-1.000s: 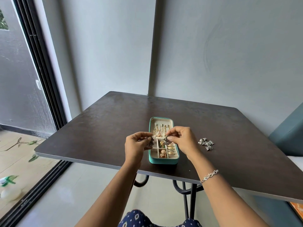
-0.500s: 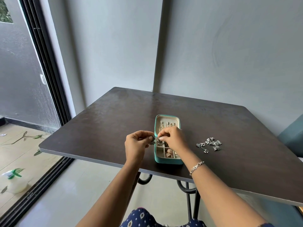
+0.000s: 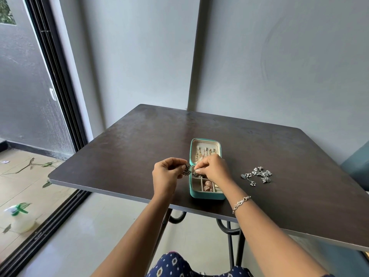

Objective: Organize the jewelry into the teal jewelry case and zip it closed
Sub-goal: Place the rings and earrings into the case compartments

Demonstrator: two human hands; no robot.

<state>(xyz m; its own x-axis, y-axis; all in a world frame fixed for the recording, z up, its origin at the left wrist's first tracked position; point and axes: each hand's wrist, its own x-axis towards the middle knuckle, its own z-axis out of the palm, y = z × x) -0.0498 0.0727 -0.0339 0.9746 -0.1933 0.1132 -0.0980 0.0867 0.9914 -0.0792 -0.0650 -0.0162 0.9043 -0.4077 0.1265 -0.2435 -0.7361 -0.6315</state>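
Observation:
The teal jewelry case (image 3: 206,195) lies open near the table's front edge, its cream lid part holding hanging pieces and its compartments holding gold and rose-coloured items. My left hand (image 3: 166,173) pinches a dark round filigree earring (image 3: 187,170) just left of the case. My right hand (image 3: 213,168) pinches a second small dark earring (image 3: 195,173) over the case's near-left compartments and hides the case's middle. A pile of silver jewelry (image 3: 257,175) lies on the table to the right.
The dark table (image 3: 139,140) stands in a corner against grey walls. A sliding glass door frame (image 3: 60,92) runs along the left; a white spray bottle (image 3: 20,217) stands outside. A teal seat (image 3: 357,162) is at the right edge.
My right hand has moved left and down over the case's compartments with its earring. My left hand stays beside the case. The view has shifted a little.

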